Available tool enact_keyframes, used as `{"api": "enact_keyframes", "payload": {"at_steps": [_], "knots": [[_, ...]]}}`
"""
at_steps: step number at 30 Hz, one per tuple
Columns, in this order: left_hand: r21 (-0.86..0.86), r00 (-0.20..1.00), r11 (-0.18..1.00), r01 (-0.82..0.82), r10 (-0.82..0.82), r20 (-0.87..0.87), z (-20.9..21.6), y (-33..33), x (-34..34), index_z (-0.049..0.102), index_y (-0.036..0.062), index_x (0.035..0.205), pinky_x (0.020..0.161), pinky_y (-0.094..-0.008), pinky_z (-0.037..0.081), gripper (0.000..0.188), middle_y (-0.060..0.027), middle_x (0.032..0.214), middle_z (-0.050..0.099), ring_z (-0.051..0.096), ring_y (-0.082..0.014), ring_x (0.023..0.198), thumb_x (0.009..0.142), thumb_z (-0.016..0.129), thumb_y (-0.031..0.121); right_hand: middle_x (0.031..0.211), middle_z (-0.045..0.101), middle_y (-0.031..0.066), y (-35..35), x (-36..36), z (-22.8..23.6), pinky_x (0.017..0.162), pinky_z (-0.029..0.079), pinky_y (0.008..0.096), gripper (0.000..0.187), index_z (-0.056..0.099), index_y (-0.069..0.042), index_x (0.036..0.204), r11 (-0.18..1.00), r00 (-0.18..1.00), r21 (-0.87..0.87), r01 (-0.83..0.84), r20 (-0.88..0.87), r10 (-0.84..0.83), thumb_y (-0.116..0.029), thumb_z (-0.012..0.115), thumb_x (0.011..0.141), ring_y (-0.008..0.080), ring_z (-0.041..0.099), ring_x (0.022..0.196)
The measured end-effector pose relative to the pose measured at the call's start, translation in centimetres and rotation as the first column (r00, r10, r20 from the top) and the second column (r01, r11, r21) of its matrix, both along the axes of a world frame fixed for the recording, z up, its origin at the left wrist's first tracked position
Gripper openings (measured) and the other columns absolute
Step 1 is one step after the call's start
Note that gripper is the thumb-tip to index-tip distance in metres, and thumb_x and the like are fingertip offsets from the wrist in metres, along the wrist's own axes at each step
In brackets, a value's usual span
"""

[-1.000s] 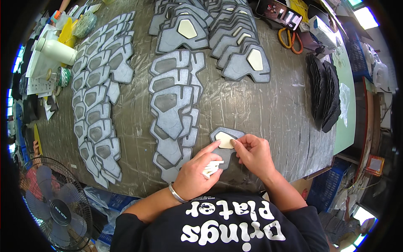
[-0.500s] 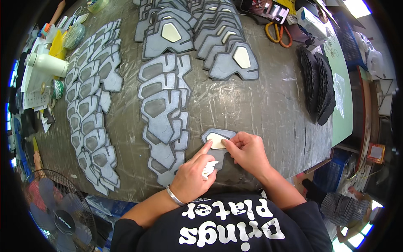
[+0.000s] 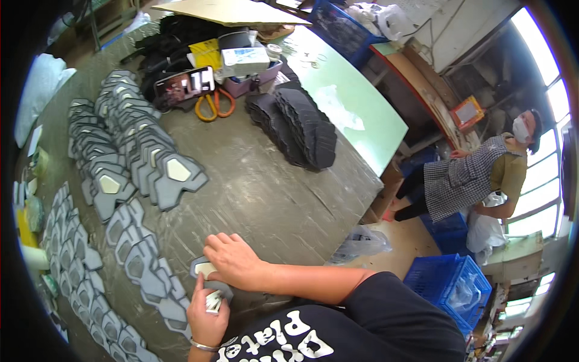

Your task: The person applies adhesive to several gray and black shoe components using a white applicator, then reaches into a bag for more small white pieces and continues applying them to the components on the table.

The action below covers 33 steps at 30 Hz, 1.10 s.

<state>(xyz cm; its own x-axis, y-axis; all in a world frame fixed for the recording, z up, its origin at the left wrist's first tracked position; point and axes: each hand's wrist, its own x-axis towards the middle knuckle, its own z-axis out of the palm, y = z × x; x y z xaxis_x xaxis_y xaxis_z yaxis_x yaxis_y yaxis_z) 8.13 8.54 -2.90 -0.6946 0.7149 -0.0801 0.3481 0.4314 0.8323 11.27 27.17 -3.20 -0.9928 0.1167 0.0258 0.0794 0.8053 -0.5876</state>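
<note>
A grey shaped panel with a dark border (image 3: 196, 263) lies on the table in front of me. A cream-white pad (image 3: 207, 269) sits on it, partly hidden by my fingers. My right hand (image 3: 234, 260) rests over the pad, fingers stretched forward and thumb down by its edge. My left hand (image 3: 206, 320) is closed around a small stack of white pads (image 3: 213, 301), while its index finger reaches up to the pad on the panel. Beside it on the left runs an overlapping row of grey panels (image 3: 142, 262).
Farther off lie rows of panels with cream pads (image 3: 179, 170). Black shaped pieces (image 3: 304, 130) are stacked near orange-handled scissors (image 3: 206, 108) and a propped phone (image 3: 184, 86). Blue crates (image 3: 443, 283) stand on the floor at right, and a person in a checked apron (image 3: 458, 175) stands beyond the table.
My view has swung to the right, bringing the standing person and crates into sight. My right hand has gone from pinching the pad's edge to lying over it; the left still holds the stack.
</note>
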Motion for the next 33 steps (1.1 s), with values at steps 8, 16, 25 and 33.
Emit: {"api": "enact_keyframes", "payload": {"at_steps": [8,16,25,33], "knots": [[0.232,0.878,0.912,-0.338,0.217,0.426,0.3,-0.2,1.5,0.059,0.0004,0.102,0.074,-0.0291,0.053,0.025,-0.0174,0.117,0.063,0.066,-0.0200,0.091,0.079,0.070,0.003,0.101,0.068,0.0198,5.0,-1.0,1.4,0.084,0.050,0.0393,0.032,0.067,-0.002,0.104,0.952,0.976,-0.305,0.024,0.215,0.044,-0.020,0.070,0.079,0.0332,0.065,0.095],[0.271,0.532,0.790,-0.550,0.082,0.843,2.2,-4.1,1.9,0.055,-0.0002,0.112,0.069,-0.0255,0.056,0.028,-0.0121,0.118,0.062,0.065,-0.0128,0.089,0.086,0.065,0.000,0.108,0.062,0.0182,8.9,-8.5,0.9,0.089,0.048,0.0390,0.036,0.061,0.000,0.114,0.935,0.781,-0.004,0.356,-0.548,-0.300,-0.008,0.070,0.079,0.0351,0.060,0.100],[0.185,0.647,0.674,-0.715,0.538,0.540,-0.6,-9.5,-11.9,0.055,-0.0018,0.118,0.056,-0.0242,0.052,0.036,-0.0065,0.092,0.064,0.063,-0.0125,0.074,0.085,0.066,0.010,0.124,0.058,0.0201,-2.3,-13.8,-1.4,0.099,0.042,0.0416,0.042,0.055,0.001,0.122,0.984,0.980,-0.157,-0.087,-0.193,0.056,-0.024,0.060,0.089,0.0369,0.053,0.117],[0.229,0.625,0.699,-0.677,0.383,0.680,-2.3,-9.7,-10.5,0.056,-0.0018,0.113,0.054,-0.0247,0.053,0.033,-0.0065,0.091,0.064,0.064,-0.0134,0.070,0.085,0.067,0.011,0.111,0.060,0.0174,-4.1,-20.0,-3.6,0.087,0.046,0.0464,0.036,0.060,-0.001,0.114,0.995,0.967,0.094,0.038,-0.254,-0.013,-0.024,0.060,0.086,0.0346,0.056,0.105]]}}
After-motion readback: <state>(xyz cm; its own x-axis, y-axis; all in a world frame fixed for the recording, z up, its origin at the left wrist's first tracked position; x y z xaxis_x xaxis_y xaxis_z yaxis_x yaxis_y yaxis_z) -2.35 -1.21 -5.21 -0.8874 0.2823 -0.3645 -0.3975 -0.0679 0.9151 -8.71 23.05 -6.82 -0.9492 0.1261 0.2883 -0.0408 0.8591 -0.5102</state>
